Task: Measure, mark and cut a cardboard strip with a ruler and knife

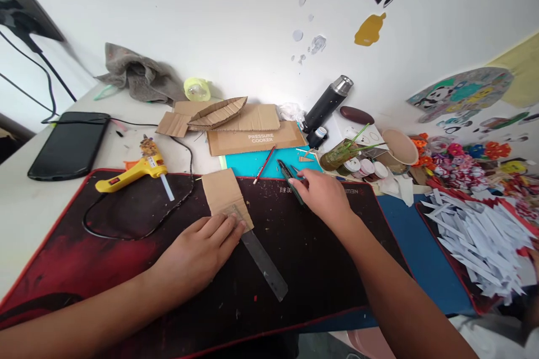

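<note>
Your left grip [214, 242] clamps the ruler [266, 267] onto the cardboard [223, 192]. Right of the cardboard, your right grip [323, 193] meets the knife [285, 170], pinch unclear.

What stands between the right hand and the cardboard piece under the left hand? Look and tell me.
Only the dark cutter, at the right hand. Past it, the way crosses the mat; the red pencil lies off toward the wall. The left hand and ruler partly cover the near end of the cardboard piece.
</note>
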`<action>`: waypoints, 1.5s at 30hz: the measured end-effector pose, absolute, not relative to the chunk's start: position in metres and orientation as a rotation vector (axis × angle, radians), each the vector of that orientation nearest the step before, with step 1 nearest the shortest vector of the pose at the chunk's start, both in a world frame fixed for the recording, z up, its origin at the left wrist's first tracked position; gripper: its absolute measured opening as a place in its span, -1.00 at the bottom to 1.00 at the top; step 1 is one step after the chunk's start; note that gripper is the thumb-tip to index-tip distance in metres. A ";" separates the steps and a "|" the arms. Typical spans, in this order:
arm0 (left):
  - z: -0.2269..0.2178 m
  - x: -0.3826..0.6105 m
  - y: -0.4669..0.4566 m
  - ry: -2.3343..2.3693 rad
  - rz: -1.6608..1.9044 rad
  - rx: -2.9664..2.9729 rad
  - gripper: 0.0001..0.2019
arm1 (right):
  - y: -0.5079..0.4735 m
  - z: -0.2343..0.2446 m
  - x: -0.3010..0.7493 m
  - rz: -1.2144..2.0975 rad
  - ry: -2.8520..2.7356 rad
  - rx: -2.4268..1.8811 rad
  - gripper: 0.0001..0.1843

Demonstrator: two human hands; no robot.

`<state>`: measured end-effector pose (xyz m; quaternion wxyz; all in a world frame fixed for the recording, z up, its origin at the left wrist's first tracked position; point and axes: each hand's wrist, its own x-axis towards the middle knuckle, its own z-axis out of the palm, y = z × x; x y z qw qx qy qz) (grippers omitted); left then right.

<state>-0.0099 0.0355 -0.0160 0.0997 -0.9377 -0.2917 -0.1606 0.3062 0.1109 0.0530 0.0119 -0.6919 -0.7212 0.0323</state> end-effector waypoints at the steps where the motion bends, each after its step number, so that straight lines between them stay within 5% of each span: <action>1: -0.014 -0.010 0.036 -0.853 -0.472 -2.774 -0.58 | 0.106 0.049 0.310 0.120 -2.237 -2.167 -0.68; 17: -0.003 -0.010 0.035 -0.570 -0.620 -2.939 -0.73 | 0.066 0.009 0.305 0.601 -1.744 -1.911 -0.63; 23: 0.014 -0.029 0.062 -0.851 -0.885 -3.021 -0.58 | 0.054 0.005 0.296 0.832 -1.579 -1.756 -0.64; 33: 0.019 -0.050 0.130 -0.851 -0.098 -3.320 -0.16 | 0.047 -0.011 0.291 0.839 -1.404 -1.699 -0.65; 45: 0.029 -0.030 0.155 -0.744 -0.176 -3.442 -0.43 | 0.035 -0.002 0.282 0.774 -1.527 -1.665 -0.75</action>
